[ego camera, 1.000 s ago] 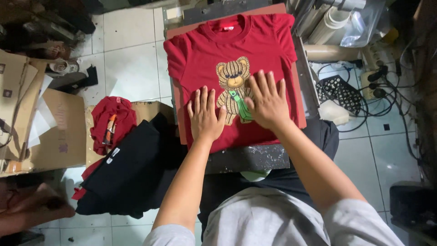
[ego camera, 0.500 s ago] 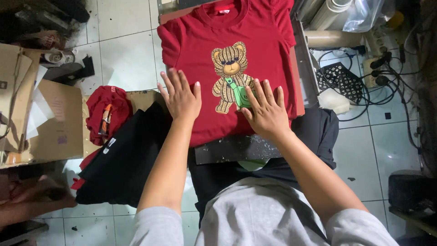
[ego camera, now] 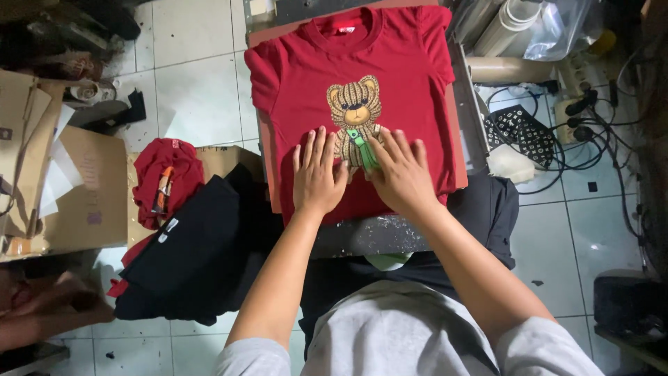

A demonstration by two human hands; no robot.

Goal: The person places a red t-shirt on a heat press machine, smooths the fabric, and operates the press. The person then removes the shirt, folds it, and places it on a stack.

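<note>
Both hands, left (ego camera: 319, 177) and right (ego camera: 402, 175) (fingers spread, gripping nothing), press red shirt (ego camera: 410, 90).

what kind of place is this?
Probably a small garment-printing workshop. A red T-shirt with a bear print lies flat on a press-like platen, film rolls stand behind it, and more shirts are piled on the tiled floor.

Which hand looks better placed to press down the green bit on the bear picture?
Probably the right hand: its fingers already lie on the green piece of the bear print. The left hand rests flat on the red T-shirt beside it.
</note>
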